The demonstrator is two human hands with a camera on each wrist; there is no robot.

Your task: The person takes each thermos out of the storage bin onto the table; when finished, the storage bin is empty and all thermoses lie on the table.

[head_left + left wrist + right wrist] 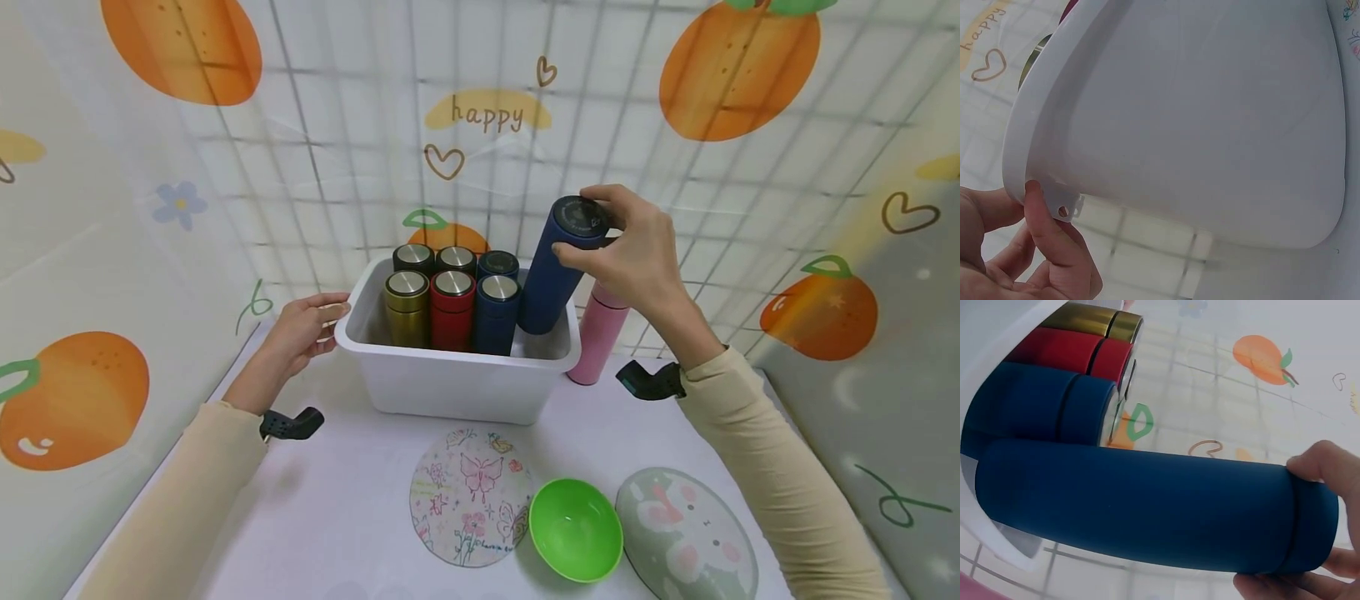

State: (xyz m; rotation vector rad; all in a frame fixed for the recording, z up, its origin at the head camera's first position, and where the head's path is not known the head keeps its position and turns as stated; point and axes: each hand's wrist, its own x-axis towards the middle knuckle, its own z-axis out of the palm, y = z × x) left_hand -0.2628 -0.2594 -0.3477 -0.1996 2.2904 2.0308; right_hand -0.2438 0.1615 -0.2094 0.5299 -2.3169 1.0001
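Observation:
My right hand (pixel 637 250) grips a dark blue thermos (pixel 551 279) round its black-topped cap. The thermos leans, its lower end inside the right part of a white plastic tub (pixel 450 383); the right wrist view shows thumb and fingers on either side of the lid. At the tub's left end my left hand (pixel 1041 244) pinches the rim between thumb and fingers. Standing in the tub are a gold thermos (pixel 407 312), a red thermos (pixel 452 317), another blue thermos (pixel 496 321) and several darker ones behind them.
A pink thermos (pixel 596 342) stands on the table just right of the tub, partly behind my right hand. Nearer me lie a round butterfly-print mat (pixel 468 500), a green bowl (pixel 576 533) and a grey-green rabbit-print mat (pixel 690 533). A printed curtain (pixel 360 150) over a wire grid rises behind.

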